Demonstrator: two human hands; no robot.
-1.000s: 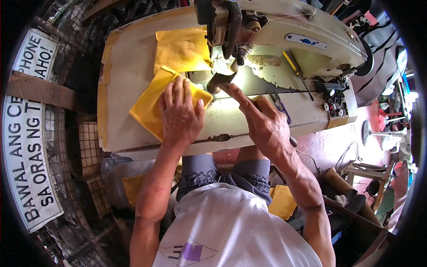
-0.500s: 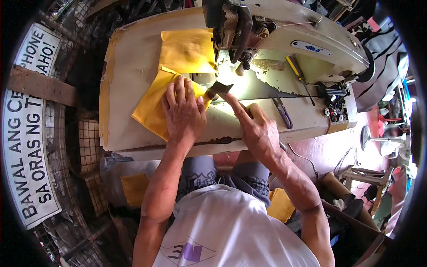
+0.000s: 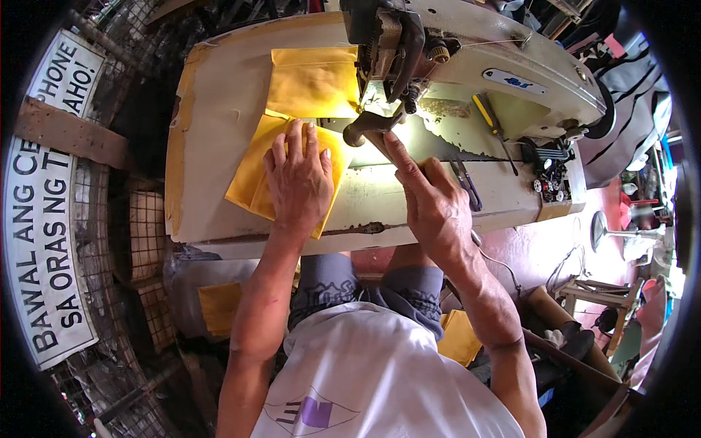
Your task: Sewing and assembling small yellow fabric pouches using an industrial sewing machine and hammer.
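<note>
My left hand [image 3: 301, 179] lies with its fingers stretched flat on a yellow fabric piece [image 3: 252, 171] on the sewing machine table. A second yellow panel [image 3: 314, 84] lies just beyond it, beside the needle area; whether the two are joined I cannot tell. My right hand [image 3: 436, 197] is closed around a hammer [image 3: 376, 123], index finger stretched along the handle. The dark hammer head is over the right edge of the yellow fabric, in front of the lit needle area of the sewing machine [image 3: 467, 66].
A yellow-handled screwdriver [image 3: 488, 117] and small thread snips [image 3: 467, 186] lie on the table [image 3: 204, 146] to the right. A bobbin winder [image 3: 553, 175] sits near the table's right end. More yellow pieces [image 3: 460, 337] are below, beside my legs. A wire grid stands at left.
The hammer has come up off the right edge of the fabric and its head has turned. My right hand has shifted slightly right. My left hand still presses on the fabric.
</note>
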